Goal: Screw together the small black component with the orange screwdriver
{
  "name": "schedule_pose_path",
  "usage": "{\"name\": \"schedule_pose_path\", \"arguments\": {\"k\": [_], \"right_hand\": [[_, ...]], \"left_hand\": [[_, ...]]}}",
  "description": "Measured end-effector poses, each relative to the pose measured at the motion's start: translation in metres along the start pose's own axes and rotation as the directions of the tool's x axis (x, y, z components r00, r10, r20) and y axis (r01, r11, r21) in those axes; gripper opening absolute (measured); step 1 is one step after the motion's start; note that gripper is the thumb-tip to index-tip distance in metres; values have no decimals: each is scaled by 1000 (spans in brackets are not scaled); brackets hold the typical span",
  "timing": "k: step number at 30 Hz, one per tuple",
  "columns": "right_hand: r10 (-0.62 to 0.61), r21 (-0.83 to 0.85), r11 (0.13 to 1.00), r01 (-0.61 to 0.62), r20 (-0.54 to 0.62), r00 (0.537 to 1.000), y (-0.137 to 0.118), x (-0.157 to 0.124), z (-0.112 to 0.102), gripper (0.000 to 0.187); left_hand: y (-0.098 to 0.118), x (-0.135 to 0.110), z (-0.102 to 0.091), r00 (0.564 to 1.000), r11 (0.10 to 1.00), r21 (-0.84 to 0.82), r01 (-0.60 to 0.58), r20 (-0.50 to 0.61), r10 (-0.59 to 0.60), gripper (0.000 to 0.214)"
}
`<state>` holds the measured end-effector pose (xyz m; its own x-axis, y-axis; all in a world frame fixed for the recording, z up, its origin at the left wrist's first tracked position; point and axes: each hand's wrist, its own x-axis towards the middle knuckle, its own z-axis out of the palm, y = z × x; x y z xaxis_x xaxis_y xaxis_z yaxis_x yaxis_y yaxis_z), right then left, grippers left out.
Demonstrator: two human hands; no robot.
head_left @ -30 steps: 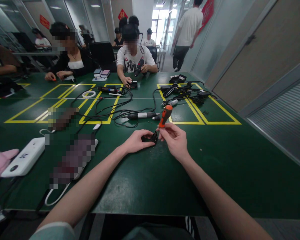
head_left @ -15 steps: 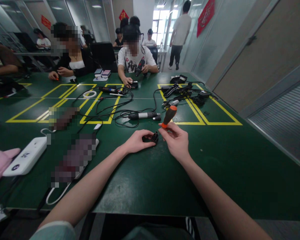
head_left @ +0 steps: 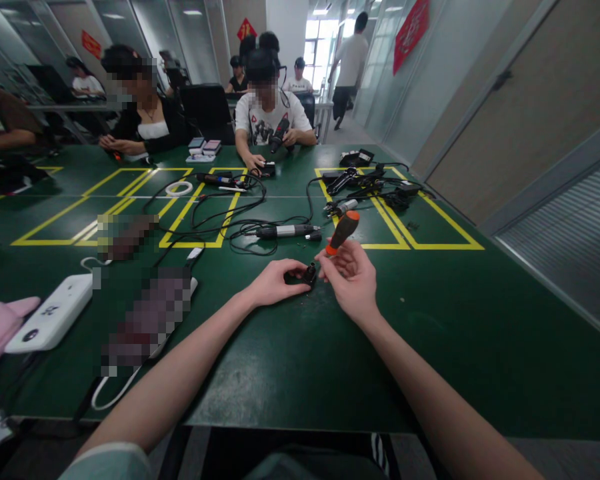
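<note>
My left hand (head_left: 275,282) rests on the green table (head_left: 290,360) with its fingers closed round a small black part (head_left: 309,273). My right hand (head_left: 351,279) grips a screwdriver with an orange and black handle (head_left: 343,231). The handle slants up and to the right, and the tip end points down at the black part. The shaft is mostly hidden by my fingers.
A black and silver tool (head_left: 285,231) with tangled cables lies just beyond my hands. More black tools (head_left: 365,179) sit in a yellow-taped box at the right. A white device (head_left: 50,320) and cable lie at the left. Other people sit at the table's far side.
The screwdriver handle has tilted from nearly upright over to the right and shifted slightly right. My left hand has stayed on the black part. A person in the back corridor has walked further away.
</note>
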<state>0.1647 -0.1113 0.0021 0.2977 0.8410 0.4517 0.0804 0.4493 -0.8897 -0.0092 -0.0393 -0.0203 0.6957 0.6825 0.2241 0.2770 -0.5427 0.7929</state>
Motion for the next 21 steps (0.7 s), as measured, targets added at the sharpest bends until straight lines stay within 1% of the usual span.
{"name": "schedule_pose_path", "arguments": {"k": [6,11,15,17,21], "right_hand": [[-38,-89,995,39,10,999,-3,2,-1,26],[-55,-66,996,53,-31,998,3,0,-2,38],[-39,-49,998,39,-6,999,4,-1,-2,31],[-25,-47,999,25,-2,1000,2,-1,-2,31],[-25,-98,995,25,0,1000,0,0,-2,24]], "left_hand": [[-1,0,0,1000,1000,2,4,-1,-4,33],[-3,1,0,1000,1000,-5,-3,9,3,34],[-3,1,-1,1000,1000,10,-6,24,6,34],[-4,1,-1,1000,1000,17,-7,28,6,34],[-4,1,-1,999,1000,14,-25,27,24,32]]}}
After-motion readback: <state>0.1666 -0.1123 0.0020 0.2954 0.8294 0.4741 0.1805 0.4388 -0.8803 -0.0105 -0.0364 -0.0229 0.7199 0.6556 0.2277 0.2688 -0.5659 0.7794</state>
